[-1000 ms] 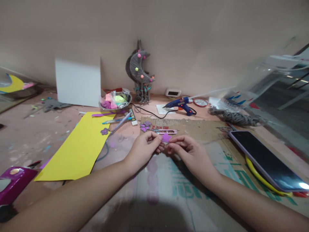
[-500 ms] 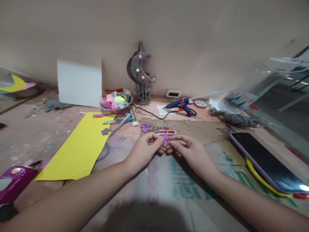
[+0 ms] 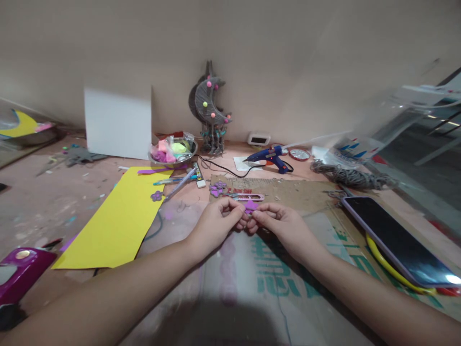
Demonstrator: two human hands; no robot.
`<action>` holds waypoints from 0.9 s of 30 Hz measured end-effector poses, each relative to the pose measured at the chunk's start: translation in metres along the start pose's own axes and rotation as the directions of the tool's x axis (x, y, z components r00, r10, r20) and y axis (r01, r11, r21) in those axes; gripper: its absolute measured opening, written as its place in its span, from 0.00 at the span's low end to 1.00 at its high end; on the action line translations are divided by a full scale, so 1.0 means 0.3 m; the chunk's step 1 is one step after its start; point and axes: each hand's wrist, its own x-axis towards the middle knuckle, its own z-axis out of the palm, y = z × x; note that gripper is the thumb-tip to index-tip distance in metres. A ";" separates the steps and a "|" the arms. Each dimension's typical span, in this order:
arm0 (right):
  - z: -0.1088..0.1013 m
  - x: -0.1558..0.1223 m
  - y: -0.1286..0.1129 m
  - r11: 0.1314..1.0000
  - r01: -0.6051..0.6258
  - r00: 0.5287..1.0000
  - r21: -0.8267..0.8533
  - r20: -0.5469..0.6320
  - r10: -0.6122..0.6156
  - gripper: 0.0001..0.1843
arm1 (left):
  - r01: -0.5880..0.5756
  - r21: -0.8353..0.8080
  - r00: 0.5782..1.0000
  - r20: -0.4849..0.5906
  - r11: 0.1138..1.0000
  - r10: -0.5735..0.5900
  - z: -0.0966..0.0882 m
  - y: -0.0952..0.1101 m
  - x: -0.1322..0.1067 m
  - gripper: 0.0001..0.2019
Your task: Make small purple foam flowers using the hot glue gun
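Note:
Between both hands, over the plastic-covered cardboard (image 3: 298,197), is a small purple flower-shaped cutout (image 3: 251,206). My left hand (image 3: 225,216) pinches its left side between thumb and fingers. On its right edge the fingertips of my right hand (image 3: 275,218) are closed too. Just beyond my fingers lies a pink craft knife (image 3: 248,197). Several purple flowers with grey outlines (image 3: 217,188) rest left of the knife, and another such flower (image 3: 157,195) sits by the yellow sheet (image 3: 108,226).
A blue glue gun (image 3: 266,156) lies behind the hands, its cord running left. Near it are a bowl of coloured clay (image 3: 173,151), a grey moon ornament (image 3: 210,103) and grey yarn (image 3: 353,175). A phone (image 3: 396,240) lies right; a magenta tool (image 3: 25,269) is left.
The purple flower has been turned between my fingertips, so more of its flat face shows now. Both hands stay nearly in the same place.

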 end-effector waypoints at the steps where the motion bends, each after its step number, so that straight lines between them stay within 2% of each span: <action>1: 0.000 -0.001 0.000 1.000 -0.005 1.000 0.002 -0.002 0.005 0.11 | -0.005 0.000 1.000 0.010 1.000 0.005 -0.001 0.000 0.001 0.12; 7: -0.001 -0.001 0.004 1.000 -0.027 0.999 0.003 -0.017 0.027 0.12 | -0.026 0.063 0.999 0.023 0.998 0.025 -0.003 -0.003 -0.001 0.13; 19: 0.005 -0.007 0.008 0.992 0.021 1.000 -0.127 0.000 -0.021 0.11 | 0.000 0.115 1.000 -0.004 0.993 0.000 -0.003 0.005 0.000 0.12; 27: 0.014 -0.013 -0.012 0.994 0.059 0.998 -0.092 0.009 -0.058 0.13 | -0.011 0.122 1.000 0.016 0.993 0.009 -0.003 0.005 -0.003 0.10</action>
